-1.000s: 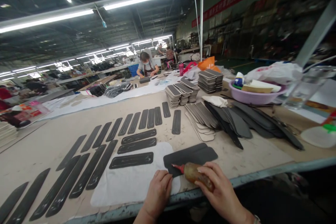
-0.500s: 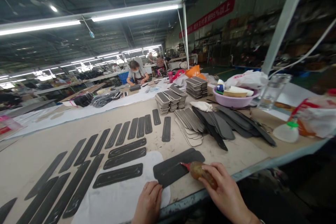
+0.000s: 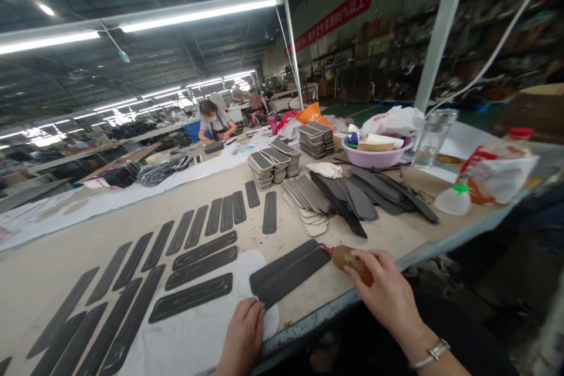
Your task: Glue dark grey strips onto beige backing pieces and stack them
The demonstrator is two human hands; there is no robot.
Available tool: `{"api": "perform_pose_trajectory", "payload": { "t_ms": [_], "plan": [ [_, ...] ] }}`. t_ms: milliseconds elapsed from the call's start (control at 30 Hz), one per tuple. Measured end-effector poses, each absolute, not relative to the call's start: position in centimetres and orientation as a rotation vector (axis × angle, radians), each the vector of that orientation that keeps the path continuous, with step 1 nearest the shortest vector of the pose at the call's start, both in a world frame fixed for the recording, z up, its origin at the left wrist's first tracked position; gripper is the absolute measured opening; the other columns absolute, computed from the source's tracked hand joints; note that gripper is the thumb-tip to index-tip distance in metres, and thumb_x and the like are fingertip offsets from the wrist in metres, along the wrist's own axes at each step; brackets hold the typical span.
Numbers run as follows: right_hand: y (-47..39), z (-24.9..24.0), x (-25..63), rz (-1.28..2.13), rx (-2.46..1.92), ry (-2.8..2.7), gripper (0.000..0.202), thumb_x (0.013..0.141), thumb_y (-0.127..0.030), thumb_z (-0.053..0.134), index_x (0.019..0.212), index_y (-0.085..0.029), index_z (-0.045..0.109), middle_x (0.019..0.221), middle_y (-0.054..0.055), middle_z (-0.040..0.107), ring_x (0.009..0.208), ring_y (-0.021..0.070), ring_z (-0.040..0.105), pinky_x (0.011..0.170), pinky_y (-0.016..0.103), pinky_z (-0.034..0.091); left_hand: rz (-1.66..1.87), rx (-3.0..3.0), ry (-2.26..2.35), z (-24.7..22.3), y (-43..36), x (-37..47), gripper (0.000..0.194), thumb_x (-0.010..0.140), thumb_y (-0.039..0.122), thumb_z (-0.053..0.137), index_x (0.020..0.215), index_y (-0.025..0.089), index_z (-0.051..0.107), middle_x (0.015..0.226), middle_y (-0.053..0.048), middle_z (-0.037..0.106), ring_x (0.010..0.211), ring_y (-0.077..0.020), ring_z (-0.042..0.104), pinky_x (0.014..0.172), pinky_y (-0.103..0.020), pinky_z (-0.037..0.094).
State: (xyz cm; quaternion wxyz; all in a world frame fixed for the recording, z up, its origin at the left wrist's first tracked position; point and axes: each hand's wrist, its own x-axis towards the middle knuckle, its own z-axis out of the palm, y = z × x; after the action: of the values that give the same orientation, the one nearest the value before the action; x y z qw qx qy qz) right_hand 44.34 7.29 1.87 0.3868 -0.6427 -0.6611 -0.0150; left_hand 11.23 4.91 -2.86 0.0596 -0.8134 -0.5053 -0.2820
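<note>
A dark flat piece [image 3: 288, 273] lies at the table's front edge, partly over a white sheet [image 3: 189, 338]. At its near left corner rests my left hand [image 3: 244, 326], fingers bent together and pressing on the corner; whether they pinch it is hard to see. My right hand [image 3: 383, 282] is wrapped round an amber squeeze bottle [image 3: 352, 262], whose red nozzle touches the right end of the dark piece. Glossy dark strips [image 3: 194, 296] are laid out in rows to the left.
Behind the dark piece are stacked grey pieces [image 3: 275, 161], fanned pieces [image 3: 306, 200] and long dark panels [image 3: 359, 194]. A purple basin [image 3: 376, 157], a glass [image 3: 434, 138] and a small white bottle [image 3: 453, 201] stand at the right. Another person works farther back.
The bottle's nozzle has moved from the middle of the dark piece to its right end. The dark pieces now look more lined up. The whole view has shifted slightly.
</note>
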Motion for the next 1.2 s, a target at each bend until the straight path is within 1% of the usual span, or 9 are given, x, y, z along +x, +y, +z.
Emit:
{"api": "perform_pose_trajectory", "payload": {
  "t_ms": [67, 167, 333, 500, 633, 800, 967, 1067, 1200],
  "plan": [
    [7.1, 2.0, 44.0, 0.008, -1.553, -1.671, 0.03, 0.08, -0.038, 0.056, 0.107, -0.025, 0.055, 0.103, 0.007, 0.051, 0.088, 0.02, 0.056, 0.076, 0.033, 0.051, -0.838, -2.47, -1.559, -2.7, 4.8, 11.4, 0.021, 0.087, 0.016, 0.041, 0.092, 0.016, 0.061, 0.088, -0.009, 0.06, 0.082, -0.0178, 0.058, 0.076, -0.033, 0.053],
    [6.6, 2.4, 42.6, 0.18, -1.368, -1.71, 0.03, 0.08, -0.034, 0.057, 0.107, -0.024, 0.053, 0.104, 0.007, 0.05, 0.093, 0.0197, 0.054, 0.081, 0.033, 0.049, -0.825, -2.475, -1.59, -2.5, 4.6, 11.5, 0.021, 0.087, 0.015, 0.04, 0.092, 0.016, 0.061, 0.088, -0.009, 0.06, 0.081, -0.0175, 0.058, 0.076, -0.033, 0.053],
    [4.9, 3.1, 39.0, 0.449, -1.195, -1.848, 0.027, 0.08, -0.026, 0.056, 0.108, -0.025, 0.053, 0.103, 0.007, 0.049, 0.091, 0.0186, 0.054, 0.079, 0.031, 0.049, -0.816, -2.478, -1.631, -2.4, 4.4, 11.6, 0.02, 0.086, 0.014, 0.042, 0.092, 0.016, 0.061, 0.088, -0.008, 0.06, 0.082, -0.017, 0.057, 0.077, -0.033, 0.052],
    [4.2, 3.6, 37.1, 0.577, -1.197, -1.915, 0.027, 0.078, -0.021, 0.057, 0.105, -0.026, 0.055, 0.099, 0.005, 0.05, 0.087, 0.0171, 0.054, 0.076, 0.03, 0.049, -0.809, -2.474, -1.615, -2.5, 4.5, 11.6, 0.02, 0.086, 0.016, 0.043, 0.092, 0.016, 0.062, 0.088, -0.008, 0.061, 0.083, -0.0177, 0.057, 0.078, -0.034, 0.052],
    [4.7, 3.4, 38.0, 0.499, -1.32, -1.92, 0.026, 0.079, -0.023, 0.056, 0.105, -0.026, 0.055, 0.098, 0.005, 0.049, 0.084, 0.0167, 0.054, 0.074, 0.03, 0.05, -0.799, -2.466, -1.587, -2.8, 4.4, 11.3, 0.019, 0.086, 0.016, 0.045, 0.094, 0.016, 0.062, 0.09, -0.008, 0.061, 0.085, -0.0177, 0.058, 0.079, -0.033, 0.052],
    [5.8, 2.6, 41.1, 0.227, -1.515, -1.835, 0.029, 0.079, -0.031, 0.056, 0.108, -0.025, 0.055, 0.1, 0.006, 0.05, 0.084, 0.0181, 0.055, 0.073, 0.031, 0.05, -0.829, -2.46, -1.577, -2.9, 4.3, 11.1, 0.019, 0.085, 0.017, 0.047, 0.095, 0.015, 0.063, 0.092, -0.009, 0.062, 0.087, -0.0179, 0.059, 0.08, -0.033, 0.053],
    [6.3, 2.5, 43.4, -0.006, -1.655, -1.726, 0.03, 0.079, -0.037, 0.055, 0.105, -0.024, 0.058, 0.1, 0.007, 0.052, 0.083, 0.0199, 0.056, 0.07, 0.031, 0.051, -0.862, -2.466, -1.601, -2.7, 4.4, 11.3, 0.019, 0.084, 0.017, 0.047, 0.093, 0.015, 0.064, 0.09, -0.008, 0.062, 0.085, -0.017, 0.06, 0.079, -0.032, 0.053],
    [6.2, 2.7, 43.3, -0.002, -1.644, -1.726, 0.03, 0.078, -0.037, 0.056, 0.106, -0.025, 0.058, 0.1, 0.007, 0.052, 0.084, 0.0208, 0.056, 0.071, 0.032, 0.051, -0.856, -2.471, -1.624, -2.5, 4.4, 11.4, 0.02, 0.084, 0.017, 0.047, 0.094, 0.015, 0.064, 0.089, -0.008, 0.062, 0.084, -0.0164, 0.06, 0.079, -0.031, 0.053],
    [5.4, 3.2, 41.2, 0.214, -1.41, -1.754, 0.029, 0.079, -0.035, 0.057, 0.106, -0.025, 0.056, 0.099, 0.007, 0.052, 0.085, 0.0198, 0.056, 0.074, 0.032, 0.051, -0.846, -2.466, -1.633, -2.5, 4.4, 11.5, 0.019, 0.085, 0.017, 0.046, 0.093, 0.016, 0.064, 0.089, -0.008, 0.062, 0.084, -0.0165, 0.06, 0.08, -0.032, 0.053]
  ]
}}
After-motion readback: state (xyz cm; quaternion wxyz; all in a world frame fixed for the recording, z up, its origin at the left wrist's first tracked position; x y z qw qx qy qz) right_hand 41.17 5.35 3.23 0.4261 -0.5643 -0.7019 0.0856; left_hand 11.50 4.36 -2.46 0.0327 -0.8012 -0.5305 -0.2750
